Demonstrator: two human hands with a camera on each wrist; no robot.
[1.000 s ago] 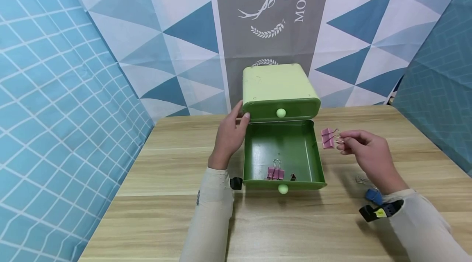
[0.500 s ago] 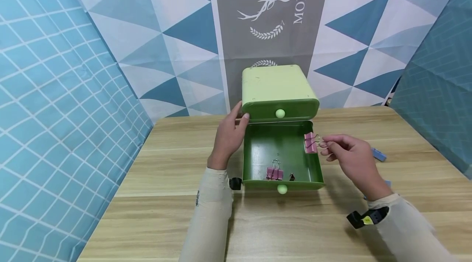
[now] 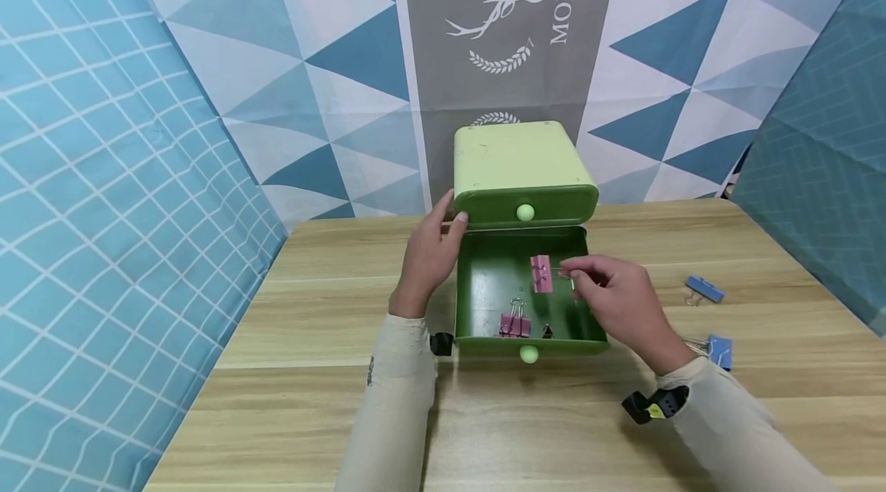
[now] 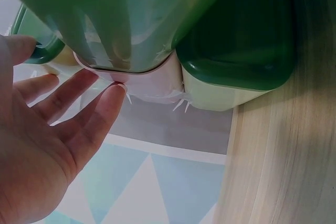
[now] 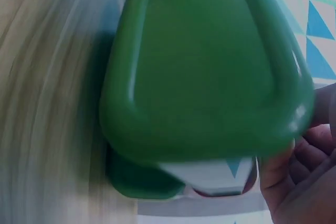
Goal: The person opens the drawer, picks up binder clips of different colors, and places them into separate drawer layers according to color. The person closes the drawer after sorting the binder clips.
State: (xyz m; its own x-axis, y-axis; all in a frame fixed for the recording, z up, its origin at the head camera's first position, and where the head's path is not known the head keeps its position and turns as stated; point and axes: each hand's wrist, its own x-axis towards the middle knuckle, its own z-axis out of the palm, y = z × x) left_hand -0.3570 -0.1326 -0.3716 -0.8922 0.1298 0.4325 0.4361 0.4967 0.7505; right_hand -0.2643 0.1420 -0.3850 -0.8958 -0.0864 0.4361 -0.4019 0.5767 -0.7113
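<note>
My right hand pinches a pink binder clip by its wire handles, above the pulled-out green drawer. In the drawer, near its front, lie another pink binder clip and a small dark clip. My left hand rests against the left side of the light green drawer cabinet, its thumb at the upper drawer's front edge. In the left wrist view the fingers of that hand are extended along the cabinet. The right wrist view shows the drawer front large, with the clip hidden.
Two blue binder clips, one farther back and one nearer, lie on the wooden table right of the drawer. The upper drawer is closed. A patterned cloth hangs behind the cabinet.
My right hand has carried the pink binder clip leftward from beside the drawer to above its inside. Both blue clips now show fully. My left hand has stayed in place.
</note>
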